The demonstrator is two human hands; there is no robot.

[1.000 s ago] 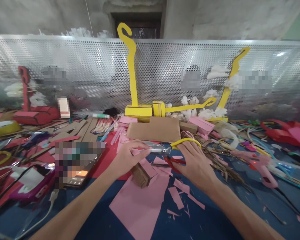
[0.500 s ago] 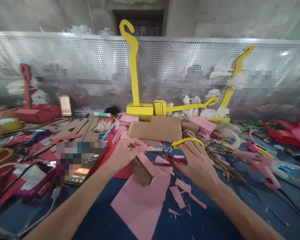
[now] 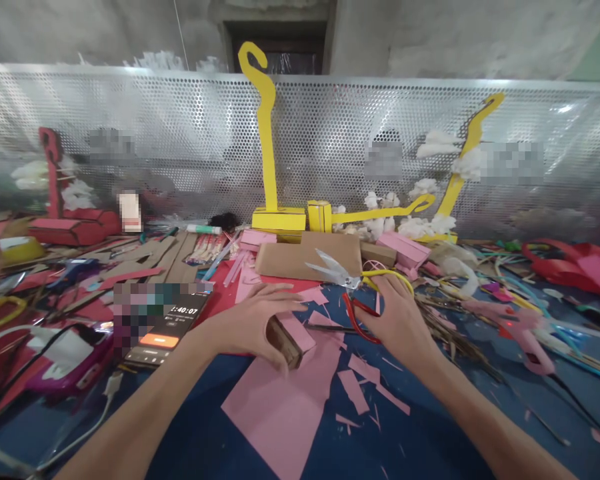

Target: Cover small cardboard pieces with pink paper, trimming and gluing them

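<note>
My right hand (image 3: 397,313) holds scissors (image 3: 334,272) by their red and yellow handles, with the blades apart and pointing left. My left hand (image 3: 260,320) curves around a small cardboard box (image 3: 294,335), thumb on the near side and fingers over the far side. Pink paper covers part of that box, and bare brown cardboard shows on its near face. Beneath it lies a sheet of pink paper (image 3: 275,413) on the blue table. Pink paper scraps (image 3: 353,390) are scattered to the right of the sheet.
A phone (image 3: 167,330) lies left of my left arm. On the right is a pink glue gun (image 3: 523,330) with its cord. Behind my hands stand a brown cardboard piece (image 3: 280,260) and a yellow hook-shaped stand (image 3: 267,147), before a perforated metal panel (image 3: 180,133).
My left hand has left the scissor blades and moved down around the small box. The scissors have shifted right and up in my right hand, and their blades have spread apart.
</note>
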